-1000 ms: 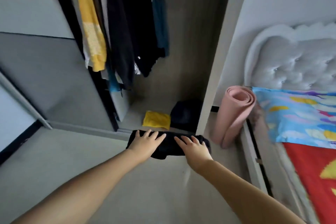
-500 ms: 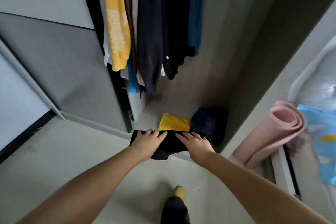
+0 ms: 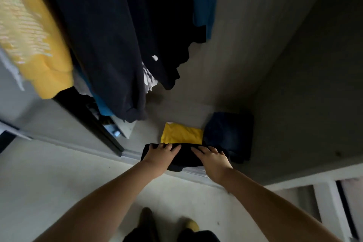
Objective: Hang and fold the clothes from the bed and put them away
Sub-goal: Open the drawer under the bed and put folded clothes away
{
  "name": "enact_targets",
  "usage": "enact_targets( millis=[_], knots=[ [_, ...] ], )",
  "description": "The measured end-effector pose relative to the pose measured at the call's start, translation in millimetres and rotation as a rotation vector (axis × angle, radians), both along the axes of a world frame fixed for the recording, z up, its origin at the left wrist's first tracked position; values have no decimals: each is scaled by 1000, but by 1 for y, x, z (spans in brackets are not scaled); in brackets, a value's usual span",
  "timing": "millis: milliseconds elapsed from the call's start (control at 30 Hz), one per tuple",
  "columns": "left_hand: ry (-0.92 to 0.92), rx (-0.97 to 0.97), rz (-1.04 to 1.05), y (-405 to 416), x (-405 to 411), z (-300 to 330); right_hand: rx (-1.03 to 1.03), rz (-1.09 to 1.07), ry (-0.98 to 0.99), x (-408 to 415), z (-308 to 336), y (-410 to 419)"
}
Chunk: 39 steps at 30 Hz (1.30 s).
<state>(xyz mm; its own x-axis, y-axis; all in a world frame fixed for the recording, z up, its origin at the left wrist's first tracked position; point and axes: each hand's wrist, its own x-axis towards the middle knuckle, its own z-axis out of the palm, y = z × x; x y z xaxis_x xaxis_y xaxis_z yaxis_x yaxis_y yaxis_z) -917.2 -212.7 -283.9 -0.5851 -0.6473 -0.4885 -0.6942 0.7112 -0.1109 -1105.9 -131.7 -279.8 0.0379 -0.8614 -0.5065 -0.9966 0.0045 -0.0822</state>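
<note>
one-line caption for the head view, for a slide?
Both hands carry a folded black garment toward the wardrobe floor.

Bare forearms, no sleeves; dark trousers and a yellow slipper below

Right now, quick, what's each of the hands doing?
Left hand: holds the left end of the folded black garment, fingers on top.
Right hand: holds its right end, fingers spread on top.
</note>
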Motion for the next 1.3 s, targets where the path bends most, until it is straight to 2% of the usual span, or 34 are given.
enact_targets(
  millis=[133,233,300,500,633,733,833,900,1000,1100,1233,1300],
  knots=[
    [-27,14,-60,-54,-16,-96,30,-54,7,-12,-93,-49],
    [-59,1,-112,-105,-31,-186,45,-82,16,-21,-187,-97],
    [-73,13,-124,-131,-38,-207,47,-90,18,-26,-211,-121],
    [63,-251,-155,-223,-64,-301,-145,-157,-8,-54,-307,-209],
    [161,-337,-126,-258,-75,-378,-260,-220,45,-63,-374,-237],
    [166,-270,-93,-258,-78,-444,-196,-236,83,-61,-435,-236],
    [112,-83,-4,-231,-71,-502,14,-292,7,-54,-488,-208],
    [93,15,65,-217,-65,-527,55,-286,7,-51,-509,-193],
    [95,60,98,-216,-65,-535,86,-276,8,-53,-511,-195],
    [-3,157,97,-221,-74,-519,204,-278,-5,-54,-499,-204],
    [-141,236,36,-223,-78,-466,283,-277,-83,-57,-456,-203],
    [-100,233,1,-215,-80,-424,222,-306,-113,-54,-415,-194]
  ],
)
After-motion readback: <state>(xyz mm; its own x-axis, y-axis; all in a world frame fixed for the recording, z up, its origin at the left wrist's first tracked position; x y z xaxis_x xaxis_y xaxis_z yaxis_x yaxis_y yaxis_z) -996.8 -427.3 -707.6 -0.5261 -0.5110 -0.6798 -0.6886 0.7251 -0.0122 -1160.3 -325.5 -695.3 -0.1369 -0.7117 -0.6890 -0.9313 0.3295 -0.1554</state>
